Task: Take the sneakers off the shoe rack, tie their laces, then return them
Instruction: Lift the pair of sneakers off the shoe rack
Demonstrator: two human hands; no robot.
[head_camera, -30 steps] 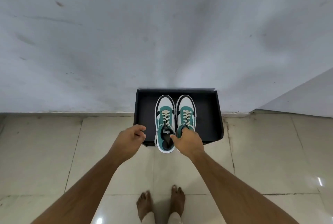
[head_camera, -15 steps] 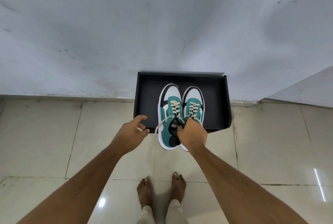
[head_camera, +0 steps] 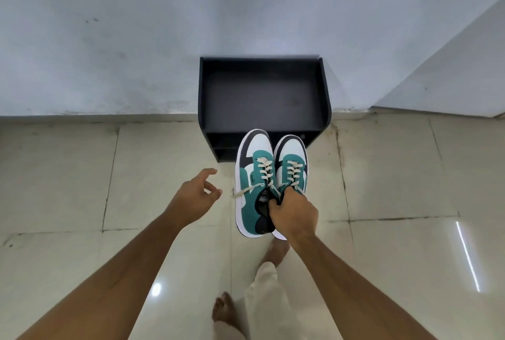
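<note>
A pair of teal, white and black sneakers (head_camera: 255, 175) with cream laces hangs in the air in front of the black shoe rack (head_camera: 262, 93). My right hand (head_camera: 293, 214) grips both shoes together at their collars, side by side, toes pointing away. A loose lace end trails out to the left of the left shoe. My left hand (head_camera: 195, 195) floats just left of the sneakers, fingers apart, holding nothing. The rack's top shelf is bare.
The rack stands against a pale wall on a beige tiled floor. My bare feet (head_camera: 224, 309) and light trouser leg show below the shoes. A second wall angles in at the right (head_camera: 451, 72).
My right hand has lifted the pair off the rack's top shelf and drawn it toward me. The left hand has opened and stayed beside the shoes. One foot has stepped back.
</note>
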